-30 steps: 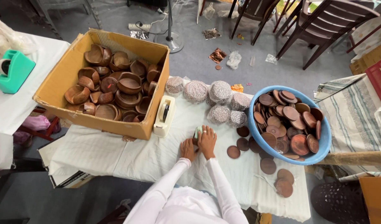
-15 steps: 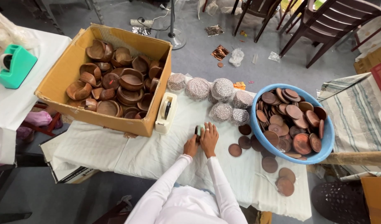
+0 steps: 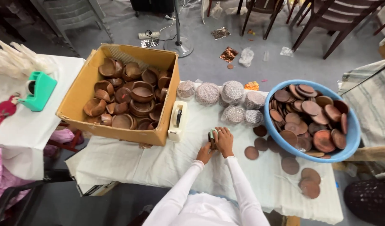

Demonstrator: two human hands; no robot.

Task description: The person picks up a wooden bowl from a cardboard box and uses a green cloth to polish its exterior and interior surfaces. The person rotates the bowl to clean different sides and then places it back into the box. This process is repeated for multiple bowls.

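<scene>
Hands, left [image 3: 205,153] and right [image 3: 224,140], both clasp a small, seemingly dark-green round object [image 3: 212,136].

Cardboard box [image 3: 81,90]: far-left corner of the table, full of brown clay bowls [image 3: 129,94].
Blue basin [image 3: 350,125]: right edge, heaped with brown discs [image 3: 311,113].
White tape dispenser [image 3: 177,121]: against the box's right side.
Wrapped bundles [image 3: 232,98]: far edge.

Cardboard box [image 3: 81,90] of bowls [image 3: 138,94] left on table [image 3: 159,163], basin [image 3: 347,142] of discs [image 3: 311,109] right, wrapped bundles [image 3: 232,92] between
</scene>
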